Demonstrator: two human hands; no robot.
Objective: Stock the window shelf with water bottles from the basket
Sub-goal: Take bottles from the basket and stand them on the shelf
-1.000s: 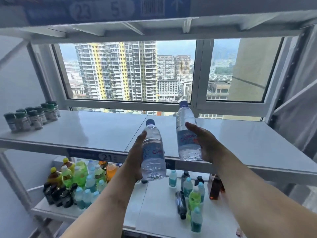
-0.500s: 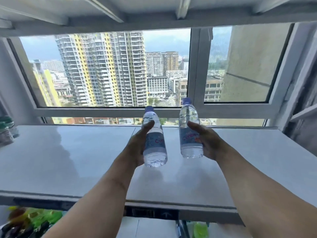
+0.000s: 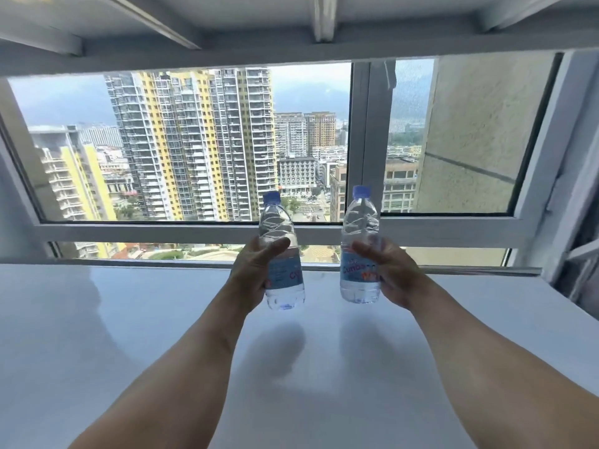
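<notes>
Two clear water bottles with blue caps and blue labels are held upright over the white window shelf point(image 3: 97, 335). My left hand point(image 3: 256, 273) grips the left bottle point(image 3: 280, 254) around its label, and its base hangs just above the shelf. My right hand point(image 3: 389, 273) grips the right bottle point(image 3: 359, 251) from the right side, thumb across the label. Both bottles cast shadows on the shelf below them. The two stand close to the window, about a bottle's width apart. The basket is out of view.
A wide window point(image 3: 194, 150) with a white frame runs along the back of the shelf, with a vertical mullion point(image 3: 369, 140) behind the right bottle. The underside of an upper shelf point(image 3: 291, 24) hangs overhead. A slanted metal upright point(image 3: 551, 140) stands at the right.
Both hands have carried the bottles from the shelf's front edge deeper in toward the window. The lower shelf with mixed drinks and the small bottles at the left have dropped out of view.
</notes>
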